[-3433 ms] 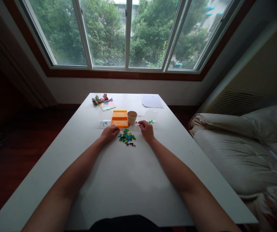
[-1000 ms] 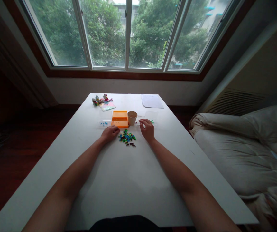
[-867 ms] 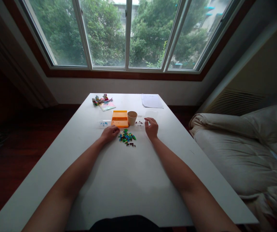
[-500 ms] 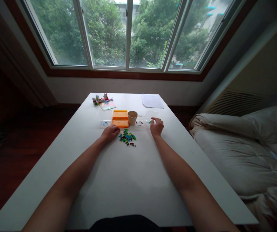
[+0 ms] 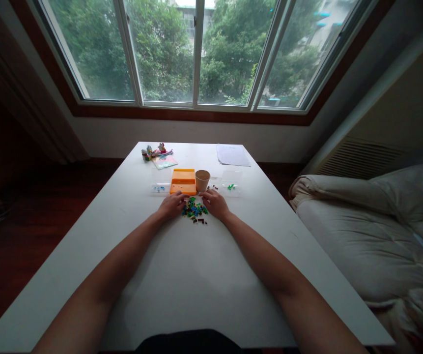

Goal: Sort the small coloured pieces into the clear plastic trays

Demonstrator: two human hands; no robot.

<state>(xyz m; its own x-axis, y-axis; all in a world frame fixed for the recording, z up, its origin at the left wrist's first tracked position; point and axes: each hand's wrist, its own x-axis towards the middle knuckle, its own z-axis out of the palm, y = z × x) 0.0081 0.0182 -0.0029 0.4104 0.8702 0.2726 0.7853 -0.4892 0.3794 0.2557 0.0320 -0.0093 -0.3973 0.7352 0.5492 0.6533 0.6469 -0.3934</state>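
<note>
A pile of small toy bricks, green, blue, brown and yellow, lies on the white table between my two hands. My left hand rests at the pile's left side, its fingers stretched toward the far edge and nothing visible in them. From the right, my right hand reaches to the pile's far right edge with fingers extended and apart. Just beyond stand an open orange box and a brown paper cup. A clear box on the right holds green pieces; another clear box holds blue ones.
Several brown pieces lie right of the cup, partly behind my right hand. Small figurines and a shiny card sit at the far left. White paper sheets lie far right. A cushioned seat stands beside the table.
My right hand has moved left from the clear box with green pieces to the brick pile, uncovering those pieces. My left hand has shifted slightly toward the pile, its fingers reaching further over its edge.
</note>
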